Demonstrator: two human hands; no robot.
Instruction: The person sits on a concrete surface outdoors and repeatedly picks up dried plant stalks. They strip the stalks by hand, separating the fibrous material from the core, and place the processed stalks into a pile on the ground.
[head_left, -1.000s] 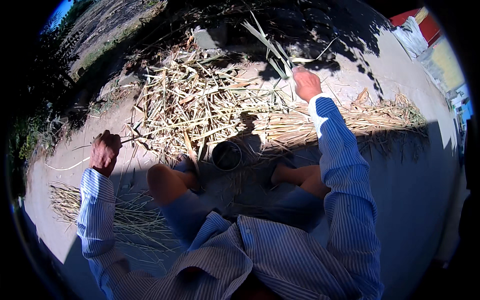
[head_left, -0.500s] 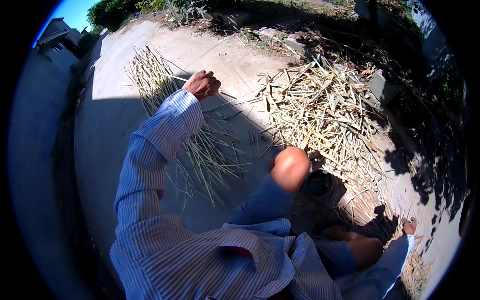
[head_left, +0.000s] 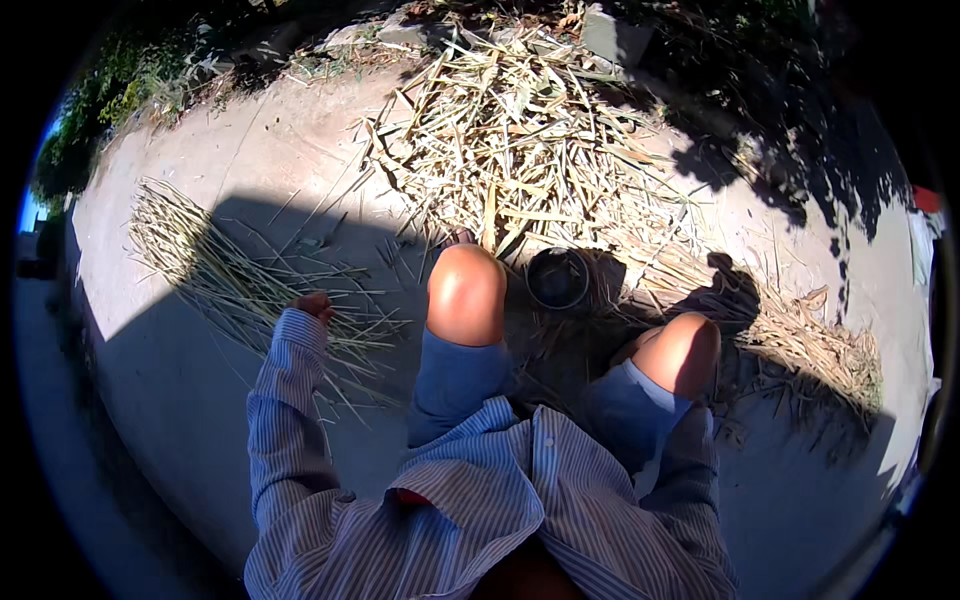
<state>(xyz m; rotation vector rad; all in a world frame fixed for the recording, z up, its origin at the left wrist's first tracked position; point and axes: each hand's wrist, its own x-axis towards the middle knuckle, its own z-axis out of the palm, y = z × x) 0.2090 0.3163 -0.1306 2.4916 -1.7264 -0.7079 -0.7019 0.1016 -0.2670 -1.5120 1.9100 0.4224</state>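
Observation:
My left hand (head_left: 314,305) is over the near end of a loose bundle of long, thin greenish-yellow stalks (head_left: 225,255) on the concrete. Its fingers look curled. Shade and its small size hide whether a stalk is in them. My right sleeve (head_left: 690,450) reaches forward beside my right knee, and no right hand shows beyond it. A wide heap of dry, pale stalks and leaf strips (head_left: 530,130) spreads in front of my knees. A dark round bucket (head_left: 558,278) stands between the heap and my legs.
To the right lies a long row of dry husks and straw (head_left: 810,345), partly in shadow. Concrete blocks (head_left: 612,38) and shaded plants edge the far side. Concrete ground (head_left: 320,110) shows between the bundle and the heap. Some red and pale items (head_left: 925,200) are at the far right.
My left hand has come back and down from above the bundle's far part to its near end. The view has swung right, and my right hand has gone out of sight.

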